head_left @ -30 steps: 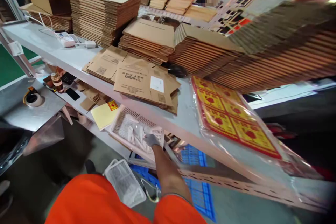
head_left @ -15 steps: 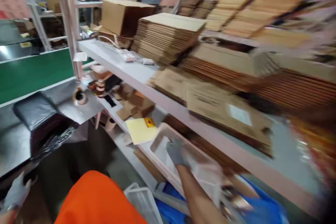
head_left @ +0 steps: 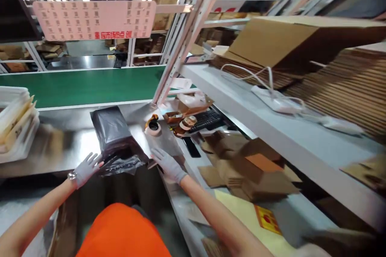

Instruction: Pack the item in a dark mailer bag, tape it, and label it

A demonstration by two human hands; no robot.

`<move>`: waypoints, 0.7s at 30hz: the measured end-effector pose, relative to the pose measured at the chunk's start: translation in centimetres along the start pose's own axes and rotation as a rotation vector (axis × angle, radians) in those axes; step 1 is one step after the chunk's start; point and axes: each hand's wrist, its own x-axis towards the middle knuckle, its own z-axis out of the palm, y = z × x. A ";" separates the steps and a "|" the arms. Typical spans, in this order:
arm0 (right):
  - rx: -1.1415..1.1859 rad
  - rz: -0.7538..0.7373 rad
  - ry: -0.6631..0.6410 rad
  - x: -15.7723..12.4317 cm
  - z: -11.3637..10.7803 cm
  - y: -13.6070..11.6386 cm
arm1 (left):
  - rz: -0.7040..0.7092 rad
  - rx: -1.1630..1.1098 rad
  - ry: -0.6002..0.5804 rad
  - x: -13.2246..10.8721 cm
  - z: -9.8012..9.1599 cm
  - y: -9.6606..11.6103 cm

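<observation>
A black plastic mailer bag [head_left: 113, 128] lies on the metal table, its clear crinkled mouth end [head_left: 123, 164] hanging over the front edge. My left hand [head_left: 87, 169], in a pale glove, is at the bag's lower left side with fingers spread. To the right of the bag is my right hand [head_left: 169, 165], also gloved, its fingers stretched toward the table. A small pale edge shows near its thumb; I cannot make out what it is. Beyond the right hand stands a tape dispenser [head_left: 153, 125] with a roll of tape.
White trays with envelopes [head_left: 19, 128] stand at left. A green conveyor belt [head_left: 99, 84] runs behind the table. On the right, a shelf [head_left: 229, 88] carries cardboard and a power strip [head_left: 277, 100]; below lie a phone [head_left: 191, 147], a keyboard [head_left: 208, 119] and small cartons [head_left: 256, 172].
My view has swung left toward the metal table. My right hand has left the plastic basket on the lower shelf and come beside the bag; my left hand has moved up to the bag.
</observation>
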 end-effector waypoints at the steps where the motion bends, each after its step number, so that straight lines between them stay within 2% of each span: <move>1: -0.014 -0.068 -0.050 1.9 0.1 0.1 | 0.048 -0.007 0.009 0.8 0.2 -0.2; 4: -0.006 -0.247 -0.172 6.6 0.6 0.9 | 0.193 -0.040 0.052 3.1 1.0 -0.8; 6: 0.046 -0.361 -0.227 8.9 1.1 1.7 | 0.234 -0.079 0.051 4.3 1.6 -0.9; 11: 0.109 -0.576 -0.317 12.2 2.9 3.4 | 0.145 -0.171 -0.087 6.6 2.8 0.1; 16: 0.121 -0.615 -0.263 13.1 3.3 5.5 | 0.054 -0.158 -0.157 6.4 3.0 0.9; 18: 0.164 -0.576 -0.270 13.3 3.2 6.6 | -0.039 -0.182 -0.102 5.7 2.8 0.7; 21: 0.354 -0.506 -0.270 13.8 3.2 8.1 | -0.203 -0.306 0.125 4.9 2.6 0.5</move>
